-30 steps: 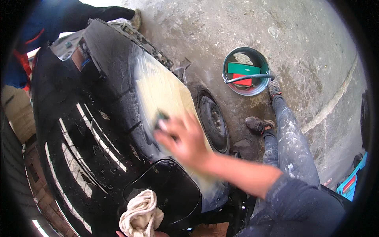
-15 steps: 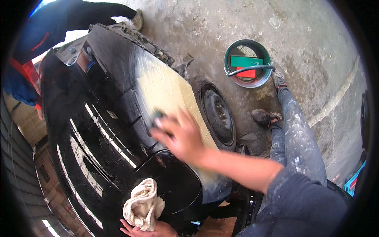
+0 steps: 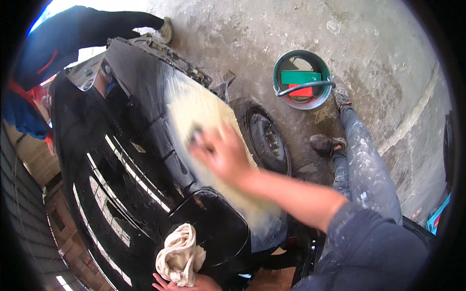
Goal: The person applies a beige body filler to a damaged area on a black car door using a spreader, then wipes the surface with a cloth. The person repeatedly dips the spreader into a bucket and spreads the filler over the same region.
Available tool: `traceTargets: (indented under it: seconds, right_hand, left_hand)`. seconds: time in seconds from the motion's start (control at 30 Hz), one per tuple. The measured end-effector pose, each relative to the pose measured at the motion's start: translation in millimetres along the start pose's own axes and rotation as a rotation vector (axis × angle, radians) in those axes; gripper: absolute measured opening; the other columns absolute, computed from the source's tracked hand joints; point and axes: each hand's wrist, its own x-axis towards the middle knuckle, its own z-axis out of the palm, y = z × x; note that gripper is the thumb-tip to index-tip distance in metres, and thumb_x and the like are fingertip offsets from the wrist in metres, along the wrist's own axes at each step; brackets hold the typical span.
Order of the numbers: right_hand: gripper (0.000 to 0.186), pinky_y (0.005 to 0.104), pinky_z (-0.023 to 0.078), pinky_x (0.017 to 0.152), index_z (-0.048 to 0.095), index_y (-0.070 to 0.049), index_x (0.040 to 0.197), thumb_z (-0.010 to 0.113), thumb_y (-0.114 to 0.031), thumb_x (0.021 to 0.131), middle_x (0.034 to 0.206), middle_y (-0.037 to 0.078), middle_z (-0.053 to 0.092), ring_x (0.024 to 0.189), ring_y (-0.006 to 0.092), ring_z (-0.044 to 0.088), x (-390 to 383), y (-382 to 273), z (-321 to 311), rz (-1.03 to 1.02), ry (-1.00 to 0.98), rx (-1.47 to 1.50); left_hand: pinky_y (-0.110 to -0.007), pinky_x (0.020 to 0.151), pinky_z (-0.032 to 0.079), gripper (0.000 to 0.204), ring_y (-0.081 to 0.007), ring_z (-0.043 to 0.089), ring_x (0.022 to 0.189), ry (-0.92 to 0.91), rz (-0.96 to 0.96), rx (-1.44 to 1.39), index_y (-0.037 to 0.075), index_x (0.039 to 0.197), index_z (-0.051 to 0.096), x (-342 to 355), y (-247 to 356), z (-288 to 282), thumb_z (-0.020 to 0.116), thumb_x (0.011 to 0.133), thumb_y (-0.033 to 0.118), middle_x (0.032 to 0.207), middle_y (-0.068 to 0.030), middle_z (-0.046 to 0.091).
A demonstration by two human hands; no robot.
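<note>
My right hand (image 3: pixel 221 153), smeared by motion, closes round a small dark pad (image 3: pixel 195 133) and presses it on a pale yellow filler patch (image 3: pixel 199 104) on a black car's fender. The patch shows whitish, rubbed edges. Most of the pad is hidden under my fingers. At the lower edge, my left hand (image 3: pixel 187 283) holds a bunched cream cloth (image 3: pixel 179 254) against the glossy black body panel (image 3: pixel 206 230); some fingertips stick out beside the cloth.
A dark bucket (image 3: pixel 276 80) holding water, a green block (image 3: pixel 301 76) and a red block (image 3: pixel 302 90) stands on the concrete floor. The car's wheel (image 3: pixel 266 138) is beside the fender. Another person in dark clothes (image 3: pixel 73 43) is at the far left. My paint-spotted legs (image 3: pixel 366 165) are at right.
My right hand has shifted slightly on the filler patch with the pad. The whole view has tilted a little; my left hand still has the cloth.
</note>
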Motion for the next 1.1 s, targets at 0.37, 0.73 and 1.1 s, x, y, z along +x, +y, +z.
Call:
traceTargets:
  seconds: [0.37, 0.73, 1.1]
  right_hand:
    - [0.047, 0.0546, 0.053, 0.094, 0.077, -0.009, 0.106, 0.078, -0.055, 0.101, 0.111, 0.02, 0.07, 0.111, 0.0414, 0.066, 75, 65, 32, 0.145, 0.056, -0.064]
    - [0.037, 0.046, 0.057, 0.083, 0.08, -0.011, 0.104, 0.092, -0.043, 0.091, 0.101, 0.015, 0.07, 0.095, 0.0339, 0.069, -18, 30, -20, -0.001, -0.003, -0.048]
    - [0.039, 0.0524, 0.055, 0.09, 0.079, -0.009, 0.105, 0.087, -0.046, 0.097, 0.099, 0.016, 0.069, 0.102, 0.0379, 0.07, 45, 56, 15, 0.043, 0.028, -0.09]
  left_hand:
    - [-0.074, 0.126, 0.029, 0.058, -0.0512, 0.052, 0.151, -0.013, 0.032, -0.011, 0.002, 0.147, 0.058, 0, -6, -4, 0.078, 0.106, 0.039, 0.153, -0.0209, 0.068]
    - [-0.073, 0.129, 0.029, 0.063, -0.0533, 0.056, 0.146, -0.095, 0.056, 0.042, -0.003, 0.151, 0.057, 5, -5, -15, 0.066, 0.111, 0.044, 0.151, -0.0261, 0.068]
    - [-0.071, 0.13, 0.03, 0.072, -0.0536, 0.049, 0.152, -0.055, 0.038, -0.068, -0.005, 0.158, 0.05, -2, -6, -14, 0.06, 0.113, 0.05, 0.153, -0.0304, 0.064]
